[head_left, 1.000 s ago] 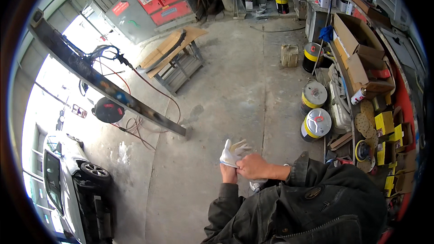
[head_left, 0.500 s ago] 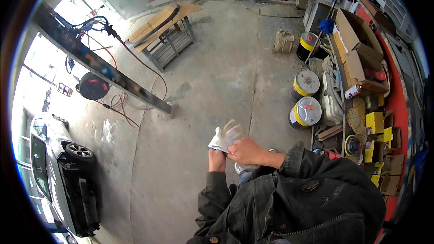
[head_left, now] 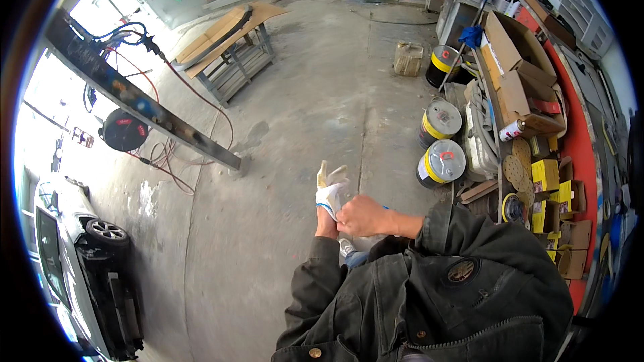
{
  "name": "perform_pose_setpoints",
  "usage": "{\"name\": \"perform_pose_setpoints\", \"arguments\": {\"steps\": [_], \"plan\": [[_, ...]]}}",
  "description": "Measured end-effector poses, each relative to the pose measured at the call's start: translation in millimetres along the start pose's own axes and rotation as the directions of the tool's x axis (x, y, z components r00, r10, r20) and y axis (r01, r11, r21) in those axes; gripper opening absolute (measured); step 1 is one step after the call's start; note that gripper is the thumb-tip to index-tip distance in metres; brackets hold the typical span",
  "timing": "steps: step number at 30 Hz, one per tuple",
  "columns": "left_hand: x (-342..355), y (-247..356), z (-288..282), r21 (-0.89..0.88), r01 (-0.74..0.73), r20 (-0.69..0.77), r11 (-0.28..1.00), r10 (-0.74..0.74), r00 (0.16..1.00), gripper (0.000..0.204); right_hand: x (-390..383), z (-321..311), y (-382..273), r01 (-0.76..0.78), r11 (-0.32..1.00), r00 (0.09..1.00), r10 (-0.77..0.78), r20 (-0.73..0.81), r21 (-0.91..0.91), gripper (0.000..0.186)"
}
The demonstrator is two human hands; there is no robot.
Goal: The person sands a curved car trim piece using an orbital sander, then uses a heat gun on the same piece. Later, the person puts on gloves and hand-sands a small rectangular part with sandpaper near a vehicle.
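My left hand [head_left: 330,191] is partly inside a white work glove [head_left: 333,194] with a blue-edged cuff; the glove's fingers point up and apart, away from me. My right hand [head_left: 359,215] is bare and closed on the glove's cuff at my left wrist, its fingers wrapped over the edge. Dark jacket sleeves cover both forearms, and one shoe [head_left: 346,247] shows below my hands on the concrete floor [head_left: 275,121].
A steel post [head_left: 178,127] with hoses stands at left, a car [head_left: 67,255] behind it at lower left. A cardboard-topped table [head_left: 215,37] is farther back. Drums [head_left: 440,161], cartons [head_left: 526,77] and yellow boxes [head_left: 545,177] line the bench at right.
Both hands have risen in the picture, the glove standing more upright, with my right hand still on its cuff. The whole room has shifted up and left in the view.
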State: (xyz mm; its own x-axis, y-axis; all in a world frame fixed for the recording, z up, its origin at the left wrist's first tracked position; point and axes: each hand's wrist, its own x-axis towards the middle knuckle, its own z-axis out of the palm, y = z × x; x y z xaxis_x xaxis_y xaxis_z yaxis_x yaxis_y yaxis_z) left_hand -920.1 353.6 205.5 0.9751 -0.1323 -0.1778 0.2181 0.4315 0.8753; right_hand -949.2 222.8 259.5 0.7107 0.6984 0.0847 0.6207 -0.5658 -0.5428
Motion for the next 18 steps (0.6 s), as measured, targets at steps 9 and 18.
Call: {"name": "perform_pose_setpoints", "arguments": {"steps": [9,18], "plan": [[24.3,4.0,-0.5,0.179,0.003,-0.052,0.984,0.006,0.999,0.038,-0.6,-16.9,-0.3,-0.006,1.0,0.995,0.007,-0.103,0.008,0.029],[21.5,30.1,24.6,-0.624,0.058,0.024,0.779,-0.055,0.998,0.046,19.5,-21.6,10.5,-0.211,0.975,0.913,0.171,-0.37,-0.07,0.025]]}}
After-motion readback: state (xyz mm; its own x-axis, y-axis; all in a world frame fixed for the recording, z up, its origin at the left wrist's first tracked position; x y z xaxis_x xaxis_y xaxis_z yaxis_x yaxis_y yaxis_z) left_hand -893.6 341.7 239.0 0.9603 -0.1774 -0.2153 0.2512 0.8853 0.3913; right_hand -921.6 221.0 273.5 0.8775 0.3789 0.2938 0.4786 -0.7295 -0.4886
